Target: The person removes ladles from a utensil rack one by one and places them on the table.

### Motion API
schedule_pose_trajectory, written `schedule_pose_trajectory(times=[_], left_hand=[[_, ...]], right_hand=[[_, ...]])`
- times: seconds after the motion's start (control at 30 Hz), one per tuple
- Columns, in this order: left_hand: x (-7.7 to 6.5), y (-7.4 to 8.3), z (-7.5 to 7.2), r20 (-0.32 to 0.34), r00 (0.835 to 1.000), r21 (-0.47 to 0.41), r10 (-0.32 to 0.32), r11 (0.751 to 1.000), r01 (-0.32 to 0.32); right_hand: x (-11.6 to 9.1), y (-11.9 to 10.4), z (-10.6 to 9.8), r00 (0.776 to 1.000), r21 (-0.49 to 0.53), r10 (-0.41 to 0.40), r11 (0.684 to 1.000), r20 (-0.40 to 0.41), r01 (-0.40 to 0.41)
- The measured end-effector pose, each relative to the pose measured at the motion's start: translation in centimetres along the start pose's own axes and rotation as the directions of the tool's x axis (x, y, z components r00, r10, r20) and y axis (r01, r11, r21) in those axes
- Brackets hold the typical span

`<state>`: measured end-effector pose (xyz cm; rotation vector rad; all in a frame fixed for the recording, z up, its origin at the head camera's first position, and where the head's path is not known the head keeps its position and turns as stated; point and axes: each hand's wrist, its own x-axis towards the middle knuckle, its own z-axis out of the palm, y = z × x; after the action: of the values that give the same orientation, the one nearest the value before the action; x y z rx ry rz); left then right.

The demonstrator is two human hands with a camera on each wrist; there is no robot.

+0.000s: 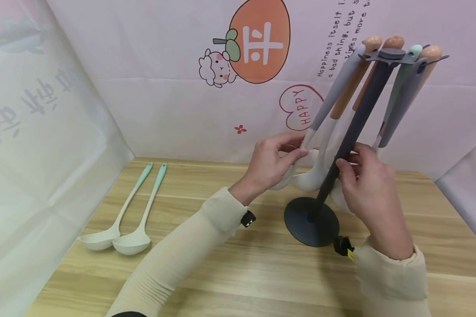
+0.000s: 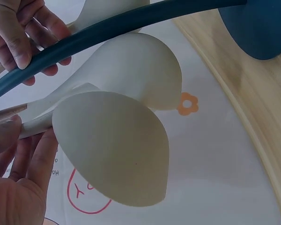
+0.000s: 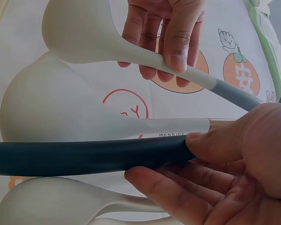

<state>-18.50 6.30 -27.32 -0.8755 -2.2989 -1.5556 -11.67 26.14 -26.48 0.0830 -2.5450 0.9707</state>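
Observation:
A dark utensil stand (image 1: 366, 105) with a round base (image 1: 311, 231) leans to the right, hung about with several ladles. My right hand (image 1: 370, 189) grips its pole between thumb and fingers, partway up. On the pole's left side, my left hand (image 1: 267, 163) pinches the pale neck of a grey-handled ladle (image 1: 335, 92). That handle's top end meets a hook of the rack. In the left wrist view its cream bowl (image 2: 114, 150) hangs in front of another ladle's bowl (image 2: 140, 70). A brown-handled ladle (image 1: 346, 97) hangs just beside it.
Two mint-handled ladles (image 1: 132, 244) lie side by side on the wooden table (image 1: 230, 273) at the left. Green and dark grey handles (image 1: 400, 105) hang on the stand's right side. A printed white cloth (image 1: 162, 101) rises behind the table.

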Motion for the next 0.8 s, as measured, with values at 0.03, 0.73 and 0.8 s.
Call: schedule_pose_trajectory(times=[0.03, 0.73, 0.8], left_hand=[[0.02, 0.05, -0.01, 0.000, 1.000, 0.002, 0.003, 1.000, -0.003], [0.24, 0.46, -0.07, -0.032, 0.999, 0.001, -0.016, 1.000, 0.016], [0.27, 0.39, -0.08, -0.034, 0.999, 0.001, -0.012, 1.000, 0.012]], right_hand=[[0.00, 0.01, -0.01, 1.000, -0.001, -0.001, 1.000, -0.001, 0.001], [0.01, -0.10, -0.11, 1.000, -0.011, 0.002, 1.000, 0.006, -0.002], [0.00, -0.06, -0.10, 1.000, -0.008, 0.000, 1.000, 0.004, 0.000]])
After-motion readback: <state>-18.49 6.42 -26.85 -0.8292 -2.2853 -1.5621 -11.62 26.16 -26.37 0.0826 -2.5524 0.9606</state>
